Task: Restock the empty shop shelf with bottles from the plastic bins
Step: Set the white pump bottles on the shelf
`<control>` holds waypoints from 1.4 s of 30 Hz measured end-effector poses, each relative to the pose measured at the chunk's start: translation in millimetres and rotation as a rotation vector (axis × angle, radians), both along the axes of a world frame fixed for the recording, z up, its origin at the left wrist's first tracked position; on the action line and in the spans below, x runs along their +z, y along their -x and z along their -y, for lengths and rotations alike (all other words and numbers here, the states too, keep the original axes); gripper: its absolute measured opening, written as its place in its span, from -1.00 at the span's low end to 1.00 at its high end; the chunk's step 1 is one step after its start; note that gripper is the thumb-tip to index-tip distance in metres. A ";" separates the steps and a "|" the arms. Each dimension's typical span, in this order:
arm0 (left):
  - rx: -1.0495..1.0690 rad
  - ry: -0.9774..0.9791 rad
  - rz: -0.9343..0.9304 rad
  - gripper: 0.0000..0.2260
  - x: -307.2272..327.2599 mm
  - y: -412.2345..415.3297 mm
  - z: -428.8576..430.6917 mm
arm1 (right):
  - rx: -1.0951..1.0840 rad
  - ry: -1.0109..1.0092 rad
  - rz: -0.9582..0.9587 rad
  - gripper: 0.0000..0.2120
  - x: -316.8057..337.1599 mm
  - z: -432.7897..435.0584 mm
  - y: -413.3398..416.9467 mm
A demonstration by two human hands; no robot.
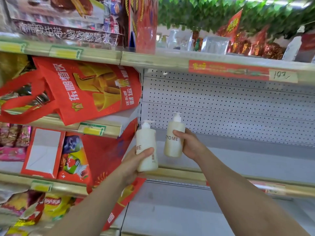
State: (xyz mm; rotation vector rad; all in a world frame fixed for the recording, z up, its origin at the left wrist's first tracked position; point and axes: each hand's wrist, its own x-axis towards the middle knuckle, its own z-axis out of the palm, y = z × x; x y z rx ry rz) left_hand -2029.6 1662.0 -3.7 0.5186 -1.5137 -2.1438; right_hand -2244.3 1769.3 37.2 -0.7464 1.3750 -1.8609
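My left hand [134, 162] grips a cream pump bottle [147, 143] by its lower half, upright, at the left end of the bare grey shelf [247, 160]. My right hand [189, 145] grips a second cream pump bottle [173, 142] with "ZYOME" lettering, slightly tilted, held above the same shelf a little to the right of the first. Both bottles are in the air in front of the white perforated back panel [230, 106]. The plastic bins are out of view.
A red gift bag [88, 92] leans from the left shelf toward the bare bay. Red cartons [42, 152] and snack packs [51, 205] fill the left shelves. Another bare shelf [187, 217] lies below. Boxes and red decorations crowd the top shelf [204, 57].
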 end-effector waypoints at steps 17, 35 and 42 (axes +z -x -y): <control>-0.020 -0.103 -0.048 -0.37 -17.2 13.5 26.2 | -0.078 -0.180 -0.217 -0.35 -34.8 96.1 55.9; 0.120 -0.013 0.002 -0.35 -9.2 13.7 30.8 | -0.105 -0.266 -0.314 -0.28 -35.4 159.1 48.0; 0.126 0.031 0.013 -0.35 0.5 39.9 34.3 | -0.198 -0.268 -0.209 -0.54 -20.0 130.0 39.3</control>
